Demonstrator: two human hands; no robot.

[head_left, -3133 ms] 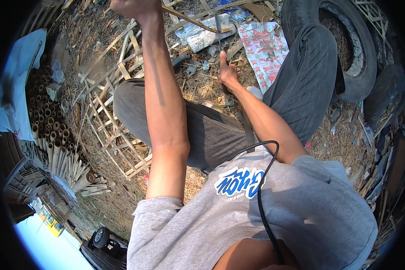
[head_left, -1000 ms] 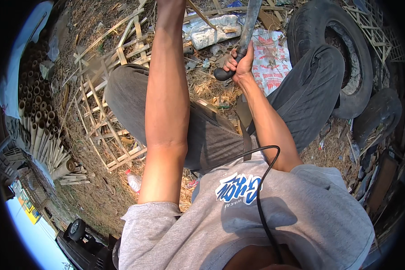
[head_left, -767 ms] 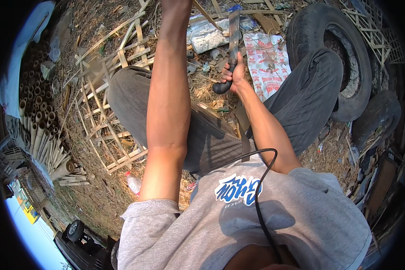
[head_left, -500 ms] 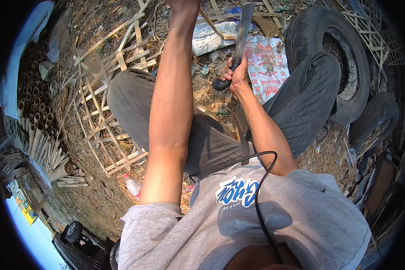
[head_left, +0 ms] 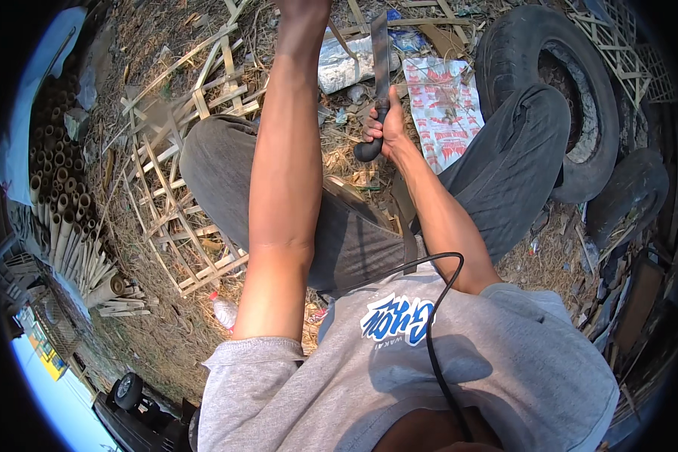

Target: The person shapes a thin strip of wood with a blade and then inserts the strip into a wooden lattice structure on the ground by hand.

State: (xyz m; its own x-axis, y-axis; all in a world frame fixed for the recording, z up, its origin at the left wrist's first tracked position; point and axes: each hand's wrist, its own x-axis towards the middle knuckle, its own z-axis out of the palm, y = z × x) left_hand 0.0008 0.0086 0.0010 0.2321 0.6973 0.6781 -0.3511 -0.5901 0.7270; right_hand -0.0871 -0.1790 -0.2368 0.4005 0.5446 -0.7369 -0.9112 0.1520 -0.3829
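Note:
My right hand [head_left: 394, 129] is wrapped round the black handle of a machete [head_left: 382, 56]. Its broad dark blade points up and away from me, in front of a white wrapped bundle [head_left: 346, 66]. My left arm stretches straight ahead to the top edge, where only the base of my left hand [head_left: 304, 10] shows; the fingers are out of sight. Between my bent knees lie pale wood or bamboo scraps [head_left: 365, 178]. Left of my left arm lies a lattice of split bamboo strips [head_left: 175, 218].
A worn tyre [head_left: 497, 56] lies by my right knee, beside a printed white sack [head_left: 446, 113]. Cut bamboo poles [head_left: 62, 203] are stacked at the far left. A plastic bottle [head_left: 224, 310] rests near my left elbow. More lattice [head_left: 610, 56] stands at upper right.
The machete's blade has swung left and is more upright; my right hand has moved slightly left and down with it. My left arm has barely moved.

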